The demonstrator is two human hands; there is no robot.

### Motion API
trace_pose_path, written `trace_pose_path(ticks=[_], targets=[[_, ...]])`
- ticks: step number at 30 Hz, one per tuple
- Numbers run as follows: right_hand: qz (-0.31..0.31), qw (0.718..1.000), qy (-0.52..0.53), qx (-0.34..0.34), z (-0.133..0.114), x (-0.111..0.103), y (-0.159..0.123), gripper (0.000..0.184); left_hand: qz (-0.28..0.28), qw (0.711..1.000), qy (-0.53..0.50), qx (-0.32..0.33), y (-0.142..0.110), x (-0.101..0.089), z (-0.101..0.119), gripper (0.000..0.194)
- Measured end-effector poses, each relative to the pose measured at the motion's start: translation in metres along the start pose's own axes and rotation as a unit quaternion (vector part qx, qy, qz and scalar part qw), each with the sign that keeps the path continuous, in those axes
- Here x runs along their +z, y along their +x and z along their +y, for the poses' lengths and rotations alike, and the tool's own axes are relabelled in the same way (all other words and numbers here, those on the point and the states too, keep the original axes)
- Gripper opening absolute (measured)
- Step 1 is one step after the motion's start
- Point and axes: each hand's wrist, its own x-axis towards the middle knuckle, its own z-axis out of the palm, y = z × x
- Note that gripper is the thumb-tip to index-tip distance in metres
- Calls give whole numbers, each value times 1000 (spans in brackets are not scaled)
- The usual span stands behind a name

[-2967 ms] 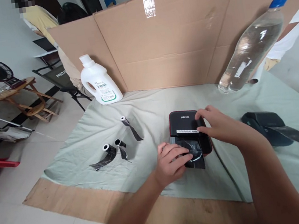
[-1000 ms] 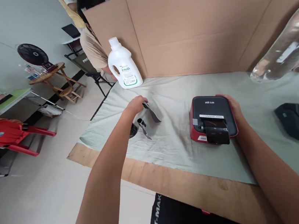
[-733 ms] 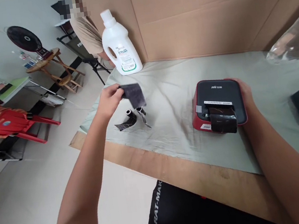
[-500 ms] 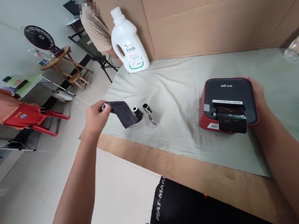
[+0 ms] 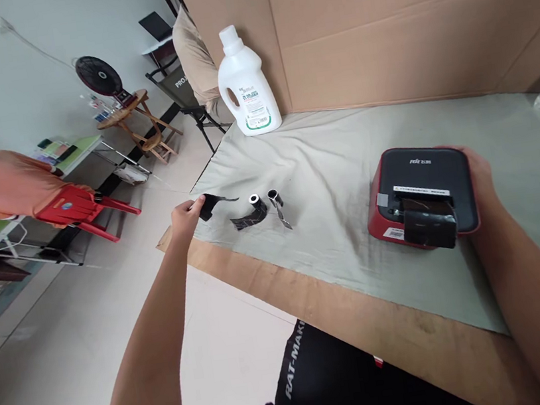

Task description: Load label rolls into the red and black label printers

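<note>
Pale-green cloth (image 5: 324, 161) below; at right, the red-and-black label printer (image 5: 421, 174); the right hand (image 5: 481, 174) against its right side, grip impossible to tell; the left hand (image 5: 188, 217) pinching a black ribbon strip (image 5: 209, 204), left of 2 ribbon rolls (image 5: 257, 213); a careless rightward swing could topple them.

Wooden tabletop (image 5: 272, 285), wrinkled cloth (image 5: 324, 161) (greenish): jug (image 5: 248, 88), two black rolls (image 5: 258, 215), printer (image 5: 424, 174).

Four black film strips (image 5: 207, 206) are showing; two rolls (image 5: 257, 206), one printer (image 5: 425, 175), one white laundry bottle (image 5: 247, 85) and one fan (image 5: 98, 77) are standing.
</note>
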Motion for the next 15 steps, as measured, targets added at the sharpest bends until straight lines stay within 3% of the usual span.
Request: trace_pose_path(ticks=[5,10,15], targets=[[-16,1000,16,1,10,-5,7,13,-9,995,87,41,-19,18,-11,49],[-30,999,37,20,6,-4,1,15,0,997,61,43,-36,24,-13,34],[-38,998,44,8,1,-2,-7,24,9,998,37,44,-46,20,-18,44]])
